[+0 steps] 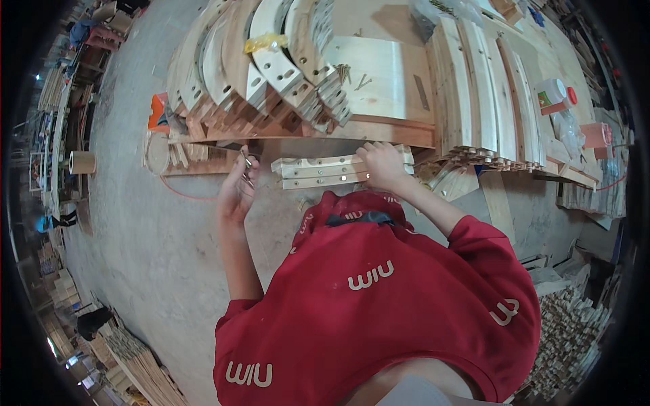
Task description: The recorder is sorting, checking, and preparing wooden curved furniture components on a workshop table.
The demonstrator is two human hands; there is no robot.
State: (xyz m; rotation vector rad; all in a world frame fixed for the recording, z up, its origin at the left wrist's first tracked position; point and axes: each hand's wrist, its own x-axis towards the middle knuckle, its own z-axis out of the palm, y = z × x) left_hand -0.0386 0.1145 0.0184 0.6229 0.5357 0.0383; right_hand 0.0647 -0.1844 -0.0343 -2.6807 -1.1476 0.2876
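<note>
My left hand (237,189) is raised in front of the workbench edge, its fingers closed around a few small metal screws (246,164). My right hand (382,166) grips the right end of a short stack of pale wooden bars (318,173) with round holes and metal inserts in their faces. The bars lie level against the front edge of the workbench (393,132). The two hands are apart, with the left one just off the bars' left end. My red shirt (379,298) fills the lower middle of the view.
Curved wooden parts with holes (271,68) are stacked on the bench, and loose screws (345,71) lie on a flat board. Slat stacks (487,88), a red-capped white bottle (556,95) and a pink cup (596,135) stand right. A cardboard roll (82,162) stands on the concrete floor at left.
</note>
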